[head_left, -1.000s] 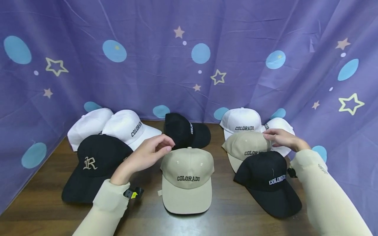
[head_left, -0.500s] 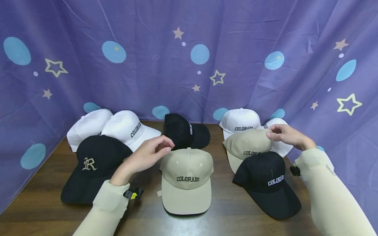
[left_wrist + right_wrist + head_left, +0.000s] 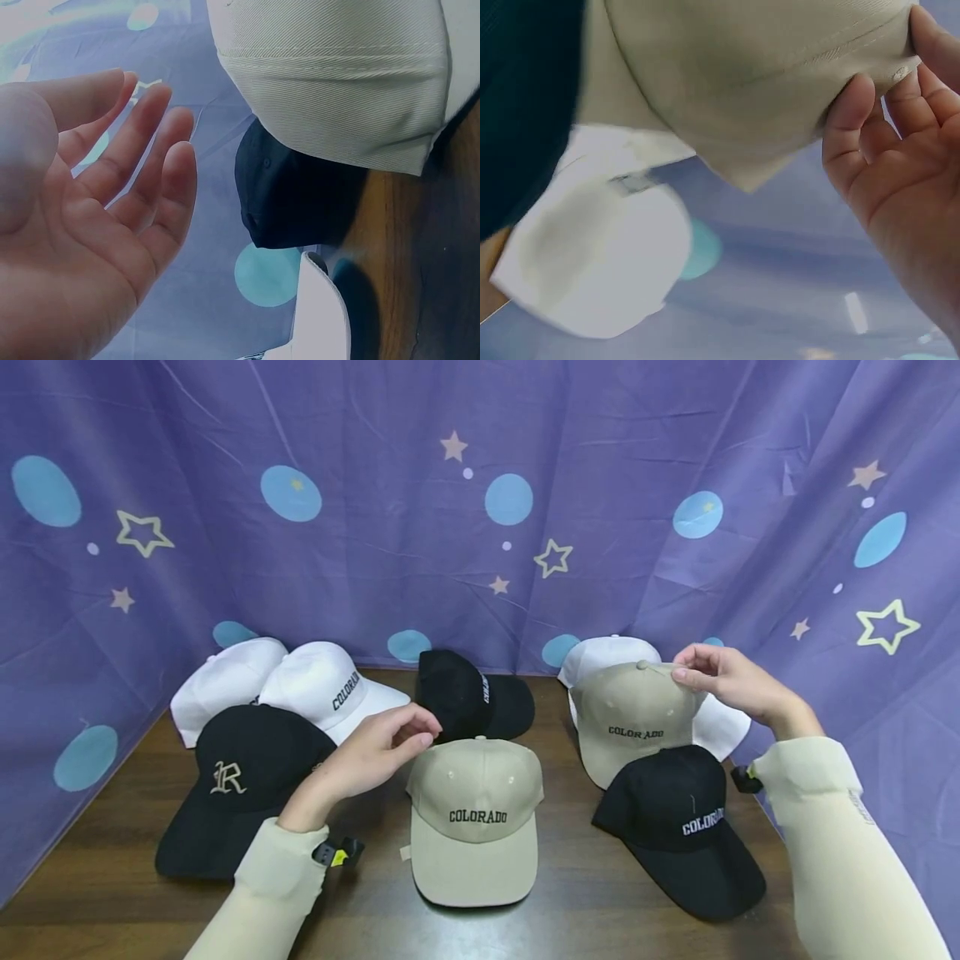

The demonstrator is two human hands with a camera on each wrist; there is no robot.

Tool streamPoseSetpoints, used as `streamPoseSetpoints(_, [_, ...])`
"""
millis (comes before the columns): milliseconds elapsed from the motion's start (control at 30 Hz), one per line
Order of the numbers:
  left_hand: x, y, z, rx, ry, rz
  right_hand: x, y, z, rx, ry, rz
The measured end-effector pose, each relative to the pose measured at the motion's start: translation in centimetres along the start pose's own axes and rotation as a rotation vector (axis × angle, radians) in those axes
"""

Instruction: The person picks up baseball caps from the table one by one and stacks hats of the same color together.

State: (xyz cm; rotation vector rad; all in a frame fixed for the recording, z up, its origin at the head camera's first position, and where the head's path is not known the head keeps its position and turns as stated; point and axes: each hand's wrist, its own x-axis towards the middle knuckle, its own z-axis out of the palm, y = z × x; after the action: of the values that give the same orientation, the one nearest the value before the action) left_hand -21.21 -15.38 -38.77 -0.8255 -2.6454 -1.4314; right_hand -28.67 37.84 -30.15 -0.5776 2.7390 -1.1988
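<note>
My right hand (image 3: 738, 689) pinches the crown of a beige baseball cap (image 3: 633, 706) lettered COLORADO, at the right of the head view. In the right wrist view, fingers and thumb grip that cap's cloth near its edge. The cap is raised, its crown in front of a white cap (image 3: 607, 652). My left hand (image 3: 378, 756) hovers beside another beige COLORADO cap (image 3: 476, 785) in the middle. In the left wrist view, the left hand's fingers are loosely bent, with nothing in them and a gap to the beige cap (image 3: 337, 82).
A black COLORADO cap (image 3: 675, 810) lies before the gripped one; a second white cap (image 3: 723, 727) is behind. On the left sit two white caps (image 3: 315, 685) and a black cap (image 3: 247, 768) with an R. Another black cap (image 3: 450, 689) stands near the purple curtain (image 3: 480, 527).
My right hand has closed on the right beige cap and raised its crown, moving slightly up and to the right. The cap has turned to face forward more. My left hand stays put.
</note>
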Motion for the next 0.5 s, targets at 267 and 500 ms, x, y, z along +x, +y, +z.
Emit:
streamPoseSetpoints(267, [-0.2, 0.3, -0.4, 0.003, 0.04, 0.016, -1.0, -6.9, 0.9, -0.02, 0.126, -0.156])
streamPoseSetpoints(500, [-0.2, 0.7, -0.7, 0.007, 0.11, 0.036, -2.7, -11.7, 2.6, 0.091, 0.112, -0.358])
